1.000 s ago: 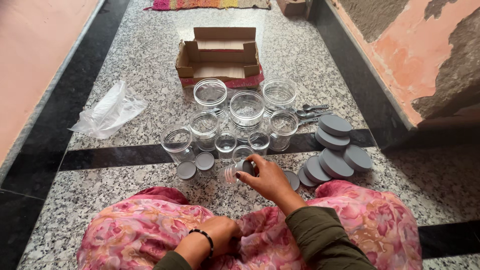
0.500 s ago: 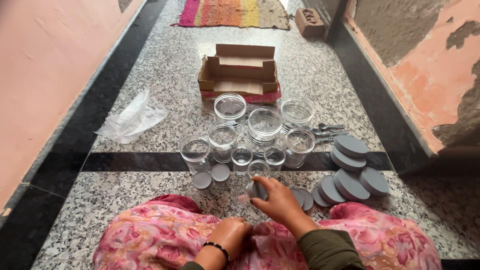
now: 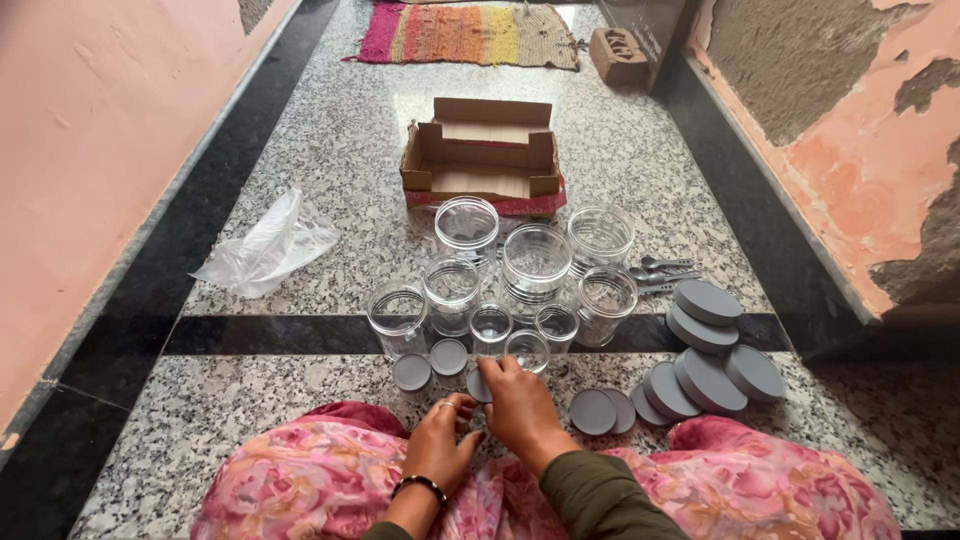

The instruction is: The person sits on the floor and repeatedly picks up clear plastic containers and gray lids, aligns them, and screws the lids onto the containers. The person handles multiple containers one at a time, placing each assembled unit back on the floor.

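Observation:
My right hand [image 3: 518,408] is closed on a small clear jar with a grey lid [image 3: 480,385], held low over the floor in front of my lap. My left hand [image 3: 440,440] is raised beside it, fingers apart, fingertips close to the jar; I cannot tell whether they touch. Just beyond stand two small lidded jars [image 3: 411,372] and a cluster of open clear plastic jars [image 3: 536,262] of several sizes.
Large grey lids [image 3: 708,345] are piled at the right, with two small loose lids [image 3: 592,411] nearer me. Spoons [image 3: 660,272] lie behind them. An open cardboard box [image 3: 480,155], a crumpled plastic bag [image 3: 265,245], a striped rug [image 3: 470,30] and a brick [image 3: 618,50] lie farther off. Walls close both sides.
The view has tilted up along the floor. My right hand drew the small jar nearer my lap. My left hand rose from my lap toward the jar.

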